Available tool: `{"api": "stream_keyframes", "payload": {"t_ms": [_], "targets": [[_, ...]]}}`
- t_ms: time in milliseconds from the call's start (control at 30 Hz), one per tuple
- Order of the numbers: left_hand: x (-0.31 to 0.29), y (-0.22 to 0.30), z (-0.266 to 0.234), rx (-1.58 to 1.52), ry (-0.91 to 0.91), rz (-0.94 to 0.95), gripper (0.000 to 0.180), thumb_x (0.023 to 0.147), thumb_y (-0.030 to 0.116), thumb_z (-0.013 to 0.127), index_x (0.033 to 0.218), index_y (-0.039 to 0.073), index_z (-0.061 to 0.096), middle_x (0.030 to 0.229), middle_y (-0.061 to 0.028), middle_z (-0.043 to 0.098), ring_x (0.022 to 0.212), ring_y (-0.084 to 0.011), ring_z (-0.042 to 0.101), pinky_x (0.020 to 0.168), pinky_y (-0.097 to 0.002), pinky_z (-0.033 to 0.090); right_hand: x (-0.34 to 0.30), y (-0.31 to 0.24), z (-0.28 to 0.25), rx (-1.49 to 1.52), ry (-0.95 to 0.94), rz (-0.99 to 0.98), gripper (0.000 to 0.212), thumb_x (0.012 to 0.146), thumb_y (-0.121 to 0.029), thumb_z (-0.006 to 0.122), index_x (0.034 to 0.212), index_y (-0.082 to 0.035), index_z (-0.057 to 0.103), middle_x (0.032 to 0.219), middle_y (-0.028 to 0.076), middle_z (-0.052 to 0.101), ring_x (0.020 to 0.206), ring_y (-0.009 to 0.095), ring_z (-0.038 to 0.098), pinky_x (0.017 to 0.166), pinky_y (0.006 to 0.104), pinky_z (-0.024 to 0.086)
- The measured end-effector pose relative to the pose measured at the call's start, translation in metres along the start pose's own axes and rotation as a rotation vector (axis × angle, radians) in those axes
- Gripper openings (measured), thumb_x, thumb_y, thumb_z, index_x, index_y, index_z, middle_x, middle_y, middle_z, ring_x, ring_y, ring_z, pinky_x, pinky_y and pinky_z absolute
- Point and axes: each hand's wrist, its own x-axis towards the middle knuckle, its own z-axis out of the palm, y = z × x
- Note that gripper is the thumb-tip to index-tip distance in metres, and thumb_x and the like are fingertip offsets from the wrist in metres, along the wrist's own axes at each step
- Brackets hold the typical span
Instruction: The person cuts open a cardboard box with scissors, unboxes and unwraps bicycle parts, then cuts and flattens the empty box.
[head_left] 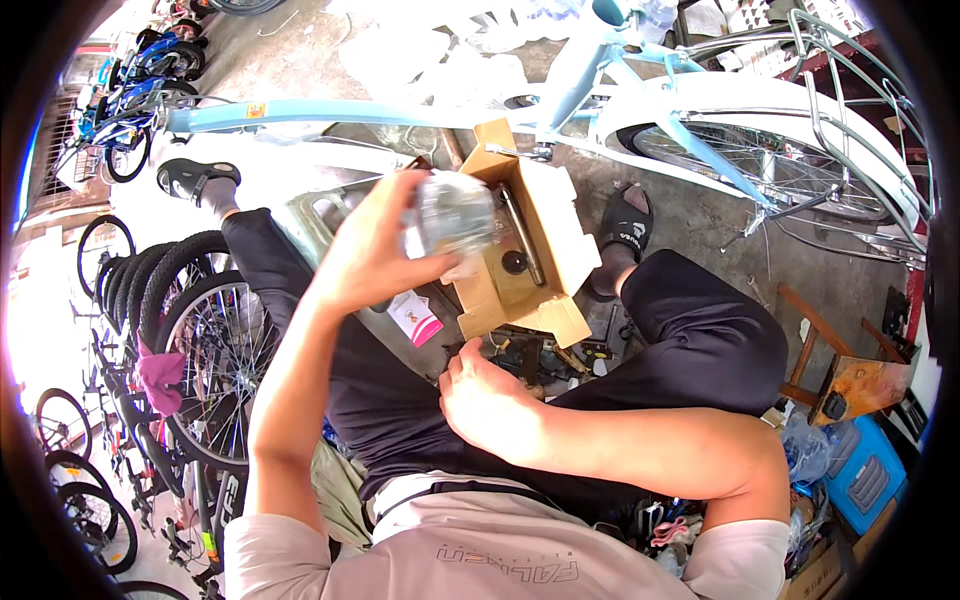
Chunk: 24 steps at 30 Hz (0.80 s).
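The left hand point(370, 250) is raised with its fingers gripping a clear plastic bag point(452, 215) just left of the open cardboard box point(545, 230), which sits beneath the light-blue bicycle point(620, 95), while the right hand point(485, 395), fingers curled and empty, rests lower, near the lap.
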Motion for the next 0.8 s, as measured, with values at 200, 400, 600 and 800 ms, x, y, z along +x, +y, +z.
{"api": "stream_keyframes", "payload": {"t_ms": [200, 400, 600, 800], "targets": [[-0.082, -0.040, -0.038, -0.617, -0.036, -0.142, 0.090, 0.071, 0.005, 0.081, 0.150, 0.006, 0.039, 0.132, -0.0083, 0.056, 0.123, -0.0161, 0.056, 0.107, -0.0329, 0.045, 0.005, 0.004, -0.006, 0.020, -0.237, -0.122, 0.033, 0.095, -0.022, 0.054, 0.112, -0.002, 0.074, 0.107, 0.014, 0.071, 0.101, 0.032, 0.067, 0.096, 0.0543, 0.048], [-0.086, -0.119, 0.041, 0.106, -0.310, -0.166, 0.074, 0.075, 0.031, 0.081, 0.139, 0.009, 0.052, 0.113, -0.0144, 0.066, 0.104, -0.0296, 0.066, 0.086, -0.0402, 0.055, 0.004, -0.004, 0.000, 0.053, -0.250, -0.147, 0.035, 0.097, -0.019, 0.051, 0.118, 0.002, 0.070, 0.108, 0.015, 0.071, 0.103, 0.031, 0.067, 0.100, 0.0540, 0.046], [-0.060, -0.164, 0.153, 0.478, -0.626, -0.408, 0.071, 0.077, 0.041, 0.080, 0.134, 0.012, 0.049, 0.128, -0.0231, 0.058, 0.114, -0.0417, 0.065, 0.094, -0.0490, 0.055, 0.011, 0.001, 0.000, 0.057, -0.250, -0.134, 0.036, 0.097, -0.020, 0.051, 0.118, 0.003, 0.069, 0.107, 0.014, 0.071, 0.104, 0.031, 0.066, 0.099, 0.0539, 0.045], [-0.066, -0.157, 0.160, 0.520, -0.467, -0.369, 0.064, 0.079, 0.038, 0.079, 0.129, 0.010, 0.052, 0.118, -0.0209, 0.064, 0.106, -0.0404, 0.067, 0.087, -0.0497, 0.056, 0.009, 0.010, -0.006, 0.072, -0.203, -0.109, 0.031, 0.097, -0.020, 0.051, 0.110, 0.001, 0.070, 0.099, 0.012, 0.069, 0.100, 0.030, 0.065, 0.097, 0.0513, 0.045]]}}
